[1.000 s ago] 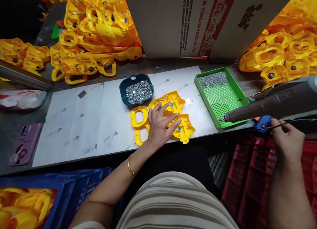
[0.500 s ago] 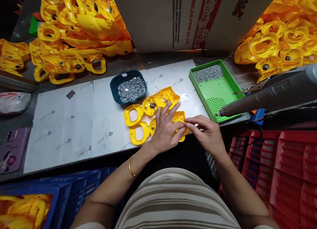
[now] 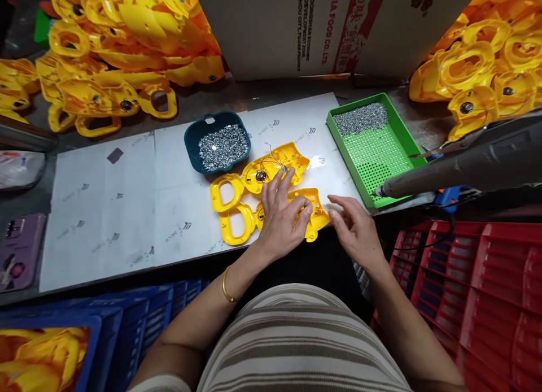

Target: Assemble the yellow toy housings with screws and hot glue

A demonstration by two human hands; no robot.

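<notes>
Two yellow plastic shell halves with loop handles lie side by side on the white board. The farther shell half (image 3: 292, 153) holds wires and a round metal part. My left hand (image 3: 282, 220) covers part of the nearer shell half (image 3: 237, 228), its longer fingers reaching toward the farther one. Its thumb and forefinger are pinched together; whatever is between them is too small to make out. To the right of the nearer shell, my right hand (image 3: 358, 231) is held with thumb and forefinger apart and nothing visible between them.
A dark teal tray (image 3: 192, 146) of small screws stands behind the shells. The green tray (image 3: 359, 180) with more small metal pieces sits right, under a grey tool (image 3: 444, 174). Yellow shells (image 3: 127, 59) pile up behind, beside a carton (image 3: 271, 36). Red crates (image 3: 474, 268) stand at right.
My right hand has drawn away to the right from my left fingertips, and its fingers have parted. My left hand stays over the shells, thumb and forefinger curled together. The view has shifted slightly.
</notes>
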